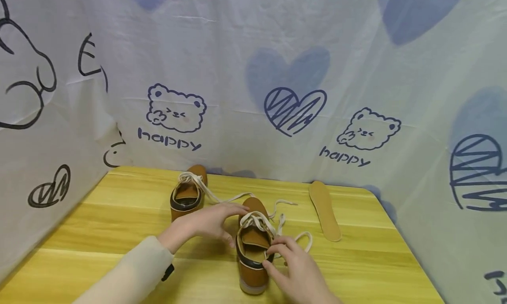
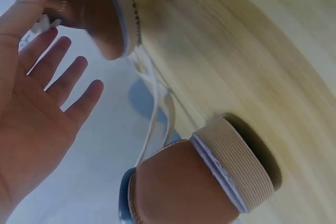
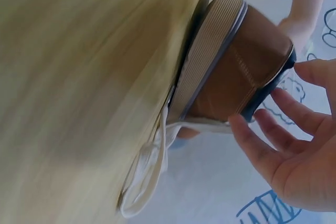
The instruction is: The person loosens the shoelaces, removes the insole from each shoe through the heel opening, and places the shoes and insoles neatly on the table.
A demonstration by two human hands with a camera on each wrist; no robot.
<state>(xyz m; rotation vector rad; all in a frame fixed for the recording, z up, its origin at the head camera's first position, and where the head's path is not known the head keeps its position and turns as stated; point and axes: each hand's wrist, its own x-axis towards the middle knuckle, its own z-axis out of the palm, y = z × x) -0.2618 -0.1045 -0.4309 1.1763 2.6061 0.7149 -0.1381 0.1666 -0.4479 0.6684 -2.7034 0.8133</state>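
Observation:
A brown lace-up shoe (image 1: 253, 275) with a dark padded collar and white laces stands on the table, heel toward me. My right hand (image 1: 297, 269) is at its right rear, thumb and fingertips (image 3: 239, 124) spread along the collar with a gap between them. My left hand (image 1: 210, 222) is on the shoe's left side, fingers spread, with the thumb apart from the forefinger; its palm shows bare in the left wrist view. The matching shoe (image 1: 186, 200) stands farther back, left of that hand. A tan insole (image 1: 325, 214) lies flat to the right.
Loose white laces (image 1: 304, 238) trail over the wood-grain table (image 1: 368, 255) between the shoes and toward the insole. A white printed cloth (image 1: 233, 128) hangs behind the table and along both sides.

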